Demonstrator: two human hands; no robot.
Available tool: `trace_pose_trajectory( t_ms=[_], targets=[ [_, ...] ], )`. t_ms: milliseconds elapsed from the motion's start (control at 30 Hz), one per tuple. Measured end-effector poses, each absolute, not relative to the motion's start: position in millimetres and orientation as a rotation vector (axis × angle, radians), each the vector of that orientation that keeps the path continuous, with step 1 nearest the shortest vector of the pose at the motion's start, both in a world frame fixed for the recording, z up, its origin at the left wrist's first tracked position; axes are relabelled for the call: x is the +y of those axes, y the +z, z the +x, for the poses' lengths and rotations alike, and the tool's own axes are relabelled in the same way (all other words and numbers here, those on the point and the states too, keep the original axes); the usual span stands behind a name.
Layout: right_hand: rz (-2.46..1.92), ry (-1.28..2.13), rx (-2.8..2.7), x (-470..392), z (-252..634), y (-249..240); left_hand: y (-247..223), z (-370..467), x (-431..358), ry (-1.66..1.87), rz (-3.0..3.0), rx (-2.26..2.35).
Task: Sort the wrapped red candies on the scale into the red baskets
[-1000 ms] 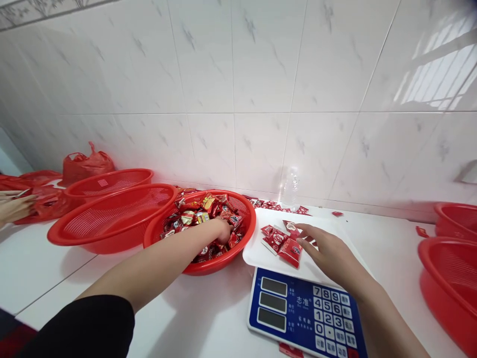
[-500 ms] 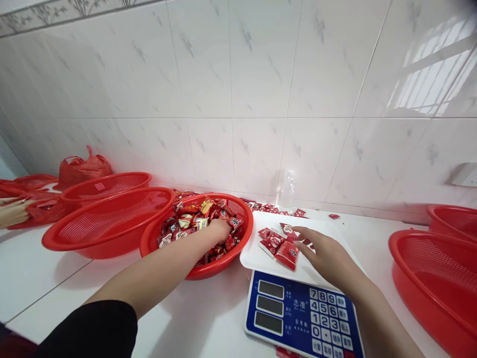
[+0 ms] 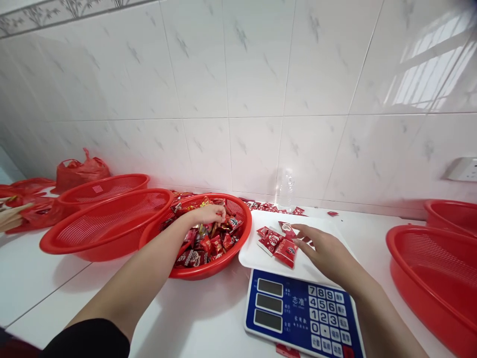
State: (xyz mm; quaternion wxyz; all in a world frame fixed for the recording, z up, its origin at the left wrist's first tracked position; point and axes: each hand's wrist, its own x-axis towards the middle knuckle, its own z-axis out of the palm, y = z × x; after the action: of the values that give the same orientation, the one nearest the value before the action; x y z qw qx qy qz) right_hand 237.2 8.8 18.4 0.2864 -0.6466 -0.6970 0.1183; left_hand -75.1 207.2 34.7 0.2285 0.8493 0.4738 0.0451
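Observation:
In the round red basket (image 3: 244, 236), filled with small wrapped candies (image 3: 194, 256), my left hand (image 3: 210, 214) is over the far part of the pile. Its fingers are curled together, and what they hold, if anything, is hidden. My right hand (image 3: 324, 248) is over the white weighing tray (image 3: 253, 256), thumb and forefinger closed at the edge of a red-and-white candy packet (image 3: 286, 228). Several more red packets (image 3: 286, 252) lie beside it on the tray, some partly under the fingers. Below the tray is the scale's blue keypad panel (image 3: 298, 311).
Two red baskets (image 3: 108, 233) stand at the left, with a red plastic bag (image 3: 82, 171) behind. More red baskets (image 3: 428, 278) are at the right. Loose red packets (image 3: 266, 206) and a clear plastic bottle (image 3: 286, 189) are along the tiled wall. A socket (image 3: 464, 169) is on the wall.
My left hand has risen from deep in the candies and moved back and slightly left, uncovering candies at the basket's front. My right hand stays in place over the tray.

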Motion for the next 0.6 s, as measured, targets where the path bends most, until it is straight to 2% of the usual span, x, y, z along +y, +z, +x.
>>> trace_pose_trajectory(
  t_ms=[300,600],
  targets=[
    [-1.745,0.307,-1.888,10.4,234.7,15.0,44.9,-80.3,201.1,0.323,1.978,1.063],
    [-1.729,0.322,-1.890,13.1,234.5,9.9,34.3,-86.7,211.4,0.392,2.059,1.173]
  ],
)
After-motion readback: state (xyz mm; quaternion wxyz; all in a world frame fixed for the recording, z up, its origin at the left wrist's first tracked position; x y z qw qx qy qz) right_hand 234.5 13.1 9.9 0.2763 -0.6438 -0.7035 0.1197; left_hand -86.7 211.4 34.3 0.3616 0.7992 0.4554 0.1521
